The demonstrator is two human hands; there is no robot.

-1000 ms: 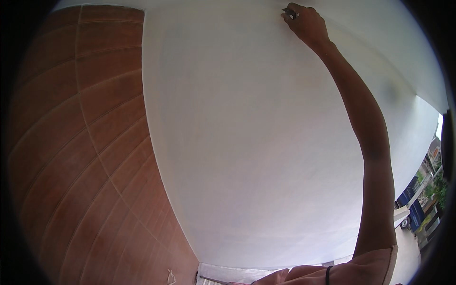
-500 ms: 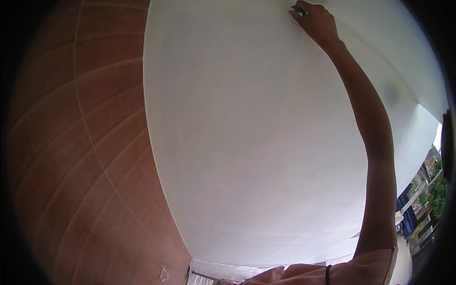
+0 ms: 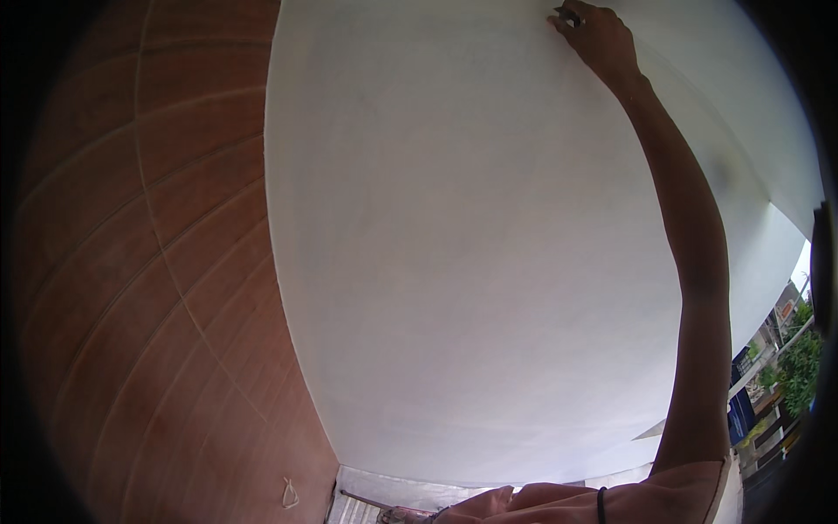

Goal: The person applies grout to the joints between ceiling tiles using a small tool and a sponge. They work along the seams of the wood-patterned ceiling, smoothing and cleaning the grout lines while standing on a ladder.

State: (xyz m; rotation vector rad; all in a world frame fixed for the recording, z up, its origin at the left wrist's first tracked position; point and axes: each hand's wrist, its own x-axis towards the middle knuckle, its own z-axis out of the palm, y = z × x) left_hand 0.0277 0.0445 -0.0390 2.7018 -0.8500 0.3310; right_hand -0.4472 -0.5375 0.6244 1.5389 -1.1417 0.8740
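Observation:
My right hand (image 3: 604, 44) is raised at the top right on an outstretched arm, next to a broad, smooth white surface (image 3: 463, 227). Its fingers are closed around a small dark object (image 3: 569, 16). Most of that object is covered by the fingers, so its kind does not show. Faint greyish patches mark the white surface. My left hand is out of the picture.
Along the left runs a brown panelled surface (image 3: 96, 279) with thin seams, meeting the white one at a long edge. A small pale loop of cord (image 3: 290, 493) hangs low on it. Green foliage (image 3: 799, 367) and a dark blue item (image 3: 741, 415) appear at the lower right.
My right hand, still closed on the dark object, has shifted slightly right and down in the picture. The view has tilted a little too, with the surfaces' edges moving slightly.

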